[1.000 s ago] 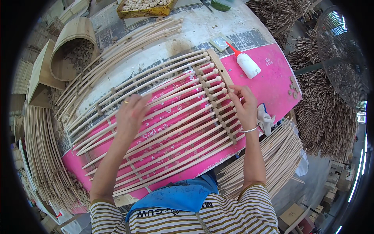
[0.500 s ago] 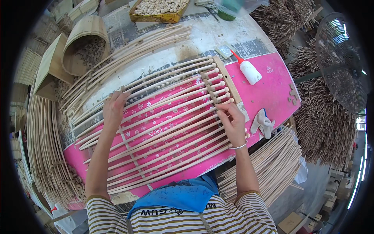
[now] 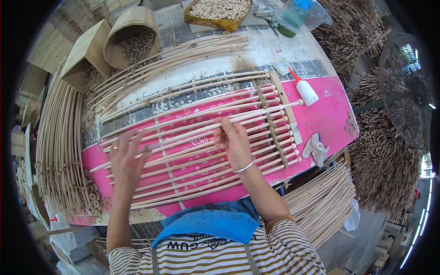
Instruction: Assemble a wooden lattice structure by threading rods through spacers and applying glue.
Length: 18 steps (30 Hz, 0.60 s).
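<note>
Several pale wooden rods with ball ends lie side by side across a pink sheet [image 3: 321, 119]. One wooden rod [image 3: 270, 109] is raised slantwise over the others, its ball end at the right and its bare tip past my left hand. My right hand [image 3: 236, 144] pinches this rod near its middle. Around the rod's left part my left hand [image 3: 124, 160] is curled, with a small brown wooden ring [image 3: 146, 148] between thumb and forefinger. Near the ball ends, a row of brown wooden rings [image 3: 270, 123] sits on the lying rods, beside a wooden strip [image 3: 285, 98].
A white glue bottle [image 3: 307, 93] with a red nozzle and a white glove [image 3: 315, 149] lie at the right. A round wooden tub [image 3: 133, 18] and a wooden box [image 3: 85, 52] hold rings at the far left. A tray [image 3: 215, 23] of wooden balls stands at the back.
A rod has been lifted from the row and now slants above it. My right hand has moved left from the ball ends to the rod's middle; my left hand is lower and nearer.
</note>
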{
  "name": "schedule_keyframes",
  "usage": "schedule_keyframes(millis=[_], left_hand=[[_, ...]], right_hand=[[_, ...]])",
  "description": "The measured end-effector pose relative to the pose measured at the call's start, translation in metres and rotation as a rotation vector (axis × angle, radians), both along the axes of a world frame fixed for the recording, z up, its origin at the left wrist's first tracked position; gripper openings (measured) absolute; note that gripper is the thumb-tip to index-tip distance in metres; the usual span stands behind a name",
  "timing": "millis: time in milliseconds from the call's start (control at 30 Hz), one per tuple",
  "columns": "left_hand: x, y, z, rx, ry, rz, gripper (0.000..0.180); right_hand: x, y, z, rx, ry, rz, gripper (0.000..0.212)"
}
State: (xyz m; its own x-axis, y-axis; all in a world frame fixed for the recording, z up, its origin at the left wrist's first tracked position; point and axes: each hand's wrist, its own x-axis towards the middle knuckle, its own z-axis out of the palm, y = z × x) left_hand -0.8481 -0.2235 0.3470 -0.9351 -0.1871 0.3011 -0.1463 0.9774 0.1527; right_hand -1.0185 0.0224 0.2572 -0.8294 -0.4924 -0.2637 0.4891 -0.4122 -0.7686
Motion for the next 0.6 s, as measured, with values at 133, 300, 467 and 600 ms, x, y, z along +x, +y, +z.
schedule_keyframes(millis=[133,300,467,600], left_hand=[[0.033,-0.022,0.000,0.286,-0.130,0.013,0.034],[0.036,-0.017,-0.021,0.572,-0.083,-0.047,0.016],[0.027,-0.006,-0.029,0.560,-0.018,-0.067,0.022],[0.010,0.019,-0.026,0.692,-0.057,-0.142,0.028]], right_hand=[[0.001,0.013,0.008,-0.012,0.058,0.042,0.032],[0.021,0.006,0.005,0.072,0.050,0.025,0.032],[0.025,0.009,0.013,0.066,0.087,-0.006,0.031],[0.036,0.004,0.024,0.267,0.072,0.039,0.032]])
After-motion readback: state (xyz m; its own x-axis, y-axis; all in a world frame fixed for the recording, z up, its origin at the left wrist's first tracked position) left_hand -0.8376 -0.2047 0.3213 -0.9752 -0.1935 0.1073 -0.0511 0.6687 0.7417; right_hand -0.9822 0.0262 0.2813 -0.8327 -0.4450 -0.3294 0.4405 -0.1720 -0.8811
